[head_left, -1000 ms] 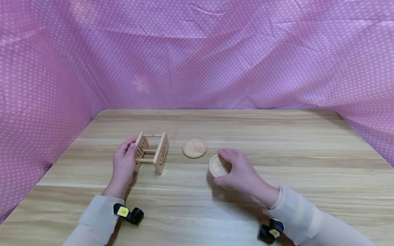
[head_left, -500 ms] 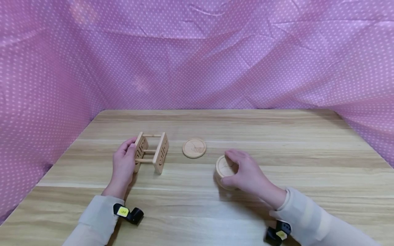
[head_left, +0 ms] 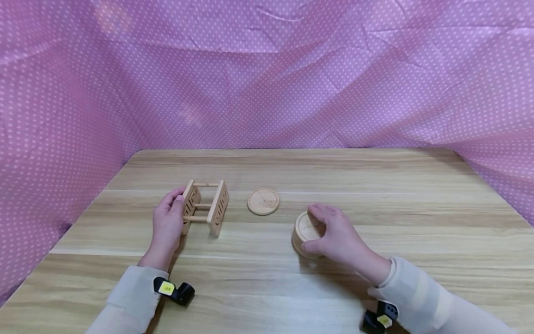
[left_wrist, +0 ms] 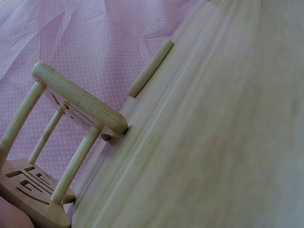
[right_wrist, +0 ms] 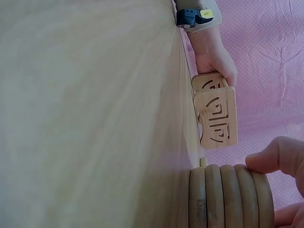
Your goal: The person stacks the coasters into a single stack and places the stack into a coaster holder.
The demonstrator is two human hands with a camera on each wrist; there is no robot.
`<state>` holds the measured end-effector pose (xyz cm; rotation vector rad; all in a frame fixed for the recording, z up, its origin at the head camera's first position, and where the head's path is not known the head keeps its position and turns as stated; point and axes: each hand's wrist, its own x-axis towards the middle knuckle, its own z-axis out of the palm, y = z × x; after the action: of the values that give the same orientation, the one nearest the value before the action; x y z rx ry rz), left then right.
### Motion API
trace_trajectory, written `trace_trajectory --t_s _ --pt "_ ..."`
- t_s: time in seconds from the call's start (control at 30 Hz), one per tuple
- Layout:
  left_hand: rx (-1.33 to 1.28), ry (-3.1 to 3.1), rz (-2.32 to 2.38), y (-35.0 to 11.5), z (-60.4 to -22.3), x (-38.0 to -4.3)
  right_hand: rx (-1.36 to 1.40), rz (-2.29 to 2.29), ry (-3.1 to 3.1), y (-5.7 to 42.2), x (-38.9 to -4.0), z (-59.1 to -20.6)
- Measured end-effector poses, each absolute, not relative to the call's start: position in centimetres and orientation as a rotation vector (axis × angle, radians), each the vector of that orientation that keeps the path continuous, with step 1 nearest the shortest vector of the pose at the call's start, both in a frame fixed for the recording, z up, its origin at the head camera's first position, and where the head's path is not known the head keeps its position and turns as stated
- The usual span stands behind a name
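Under right grip, coaster stack now flatter.

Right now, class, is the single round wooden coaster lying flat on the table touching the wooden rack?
No, the single round wooden coaster lies apart from the wooden rack, bare table between them.

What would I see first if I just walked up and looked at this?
The pink dotted cloth all round the back and sides jumps out first. Then the wooden table: near its middle the right hand grips a stack of round wooden coasters, tilted on edge. To the left, the left hand holds a small wooden rack, and one single coaster lies flat between them.
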<state>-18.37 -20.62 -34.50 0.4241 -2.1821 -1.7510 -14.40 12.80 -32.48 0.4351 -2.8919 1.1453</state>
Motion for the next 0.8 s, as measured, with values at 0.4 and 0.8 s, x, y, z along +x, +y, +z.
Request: trace_trajectory --t_s 0.4,0.8 --pt "0.425 -2.185 -1.760 -20.69 -34.60 -18.38 0.491 1.078 -2.955 12.94 -14.27 -32.07" --pt "0.427 -2.183 -1.755 -20.60 -34.56 -18.23 0.521 1.060 -2.965 13.03 -14.16 -32.07"
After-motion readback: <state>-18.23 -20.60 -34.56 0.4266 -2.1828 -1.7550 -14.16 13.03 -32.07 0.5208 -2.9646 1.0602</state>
